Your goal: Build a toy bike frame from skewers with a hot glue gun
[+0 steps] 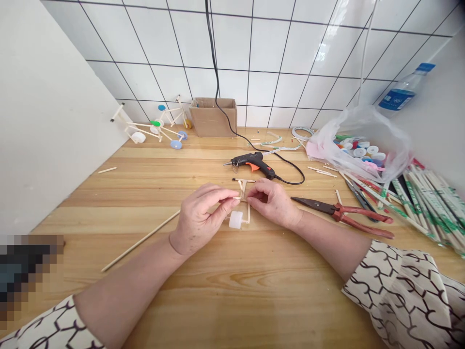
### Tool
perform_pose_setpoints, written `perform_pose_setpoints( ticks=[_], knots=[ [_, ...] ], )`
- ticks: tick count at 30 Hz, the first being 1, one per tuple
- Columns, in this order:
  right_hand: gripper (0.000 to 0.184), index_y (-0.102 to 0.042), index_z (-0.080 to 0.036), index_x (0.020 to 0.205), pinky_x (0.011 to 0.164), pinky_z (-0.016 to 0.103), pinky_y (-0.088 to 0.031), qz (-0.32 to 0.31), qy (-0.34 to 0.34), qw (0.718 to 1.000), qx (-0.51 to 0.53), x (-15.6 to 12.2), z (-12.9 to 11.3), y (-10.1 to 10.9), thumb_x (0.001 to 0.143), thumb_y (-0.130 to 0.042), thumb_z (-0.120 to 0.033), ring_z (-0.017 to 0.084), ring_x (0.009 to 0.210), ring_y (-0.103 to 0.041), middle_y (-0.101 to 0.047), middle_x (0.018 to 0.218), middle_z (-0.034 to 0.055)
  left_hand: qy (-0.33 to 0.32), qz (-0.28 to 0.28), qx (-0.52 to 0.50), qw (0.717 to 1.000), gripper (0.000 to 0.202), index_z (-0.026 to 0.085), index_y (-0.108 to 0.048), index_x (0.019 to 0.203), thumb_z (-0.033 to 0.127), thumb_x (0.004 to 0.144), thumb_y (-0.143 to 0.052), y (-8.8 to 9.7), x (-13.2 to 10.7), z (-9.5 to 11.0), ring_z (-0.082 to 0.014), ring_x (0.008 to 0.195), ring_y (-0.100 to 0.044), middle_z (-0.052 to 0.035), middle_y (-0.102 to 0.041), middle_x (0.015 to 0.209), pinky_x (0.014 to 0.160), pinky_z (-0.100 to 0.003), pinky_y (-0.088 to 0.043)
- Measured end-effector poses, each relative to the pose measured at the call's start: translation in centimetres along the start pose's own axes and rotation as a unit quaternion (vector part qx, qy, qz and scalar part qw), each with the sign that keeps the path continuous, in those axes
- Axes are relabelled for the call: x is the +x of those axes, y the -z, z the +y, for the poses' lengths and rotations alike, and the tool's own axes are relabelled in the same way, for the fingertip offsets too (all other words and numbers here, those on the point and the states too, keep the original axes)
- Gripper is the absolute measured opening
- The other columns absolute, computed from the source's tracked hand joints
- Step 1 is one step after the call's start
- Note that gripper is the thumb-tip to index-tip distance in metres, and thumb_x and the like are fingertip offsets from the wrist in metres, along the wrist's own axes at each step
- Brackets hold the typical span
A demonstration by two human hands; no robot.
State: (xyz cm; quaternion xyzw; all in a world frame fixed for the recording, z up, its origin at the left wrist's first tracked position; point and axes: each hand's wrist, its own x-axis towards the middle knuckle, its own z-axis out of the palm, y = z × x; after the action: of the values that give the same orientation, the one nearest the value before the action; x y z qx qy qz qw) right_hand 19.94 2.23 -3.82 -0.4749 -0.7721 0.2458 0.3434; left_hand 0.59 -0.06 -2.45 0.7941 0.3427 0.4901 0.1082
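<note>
Both hands meet at the middle of the wooden table [225, 291] over a small frame of thin wooden sticks [244, 190] with a white bottle cap [235, 219] fixed at its near end. My left hand [199, 218] pinches a stick of the frame between thumb and fingers, just above the cap. My right hand [272, 201] is closed on the frame's right side, fingers curled round a stick. A black and orange glue gun [254, 162] lies just beyond the hands, its cord running up the tiled wall.
Red-handled pliers [345, 213] lie right of my right hand. Packs of chopsticks [428, 198] and a plastic bag of bottle caps [363, 145] fill the right side. A cardboard box [212, 116] and finished stick models [160, 126] stand at the back. A long stick [141, 240] lies at the left.
</note>
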Motion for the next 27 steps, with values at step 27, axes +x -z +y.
perform_pose_setpoints(
  ticks=[27],
  knots=[
    [0.011, -0.061, -0.017, 0.067, 0.058, 0.023, -0.039, 0.008, -0.007, 1.000, 0.014, 0.16, -0.18, -0.11, 0.075, -0.064, -0.010, 0.009, 0.060, -0.048, -0.053, 0.069, -0.0020, 0.005, 0.003, 0.005, 1.000, 0.006, 0.019, -0.068, 0.089, 0.020, 0.084, -0.063, -0.05, 0.08, 0.21, -0.0125, 0.071, -0.063, -0.0020, -0.069, 0.078, 0.067, -0.026, -0.053]
  ],
)
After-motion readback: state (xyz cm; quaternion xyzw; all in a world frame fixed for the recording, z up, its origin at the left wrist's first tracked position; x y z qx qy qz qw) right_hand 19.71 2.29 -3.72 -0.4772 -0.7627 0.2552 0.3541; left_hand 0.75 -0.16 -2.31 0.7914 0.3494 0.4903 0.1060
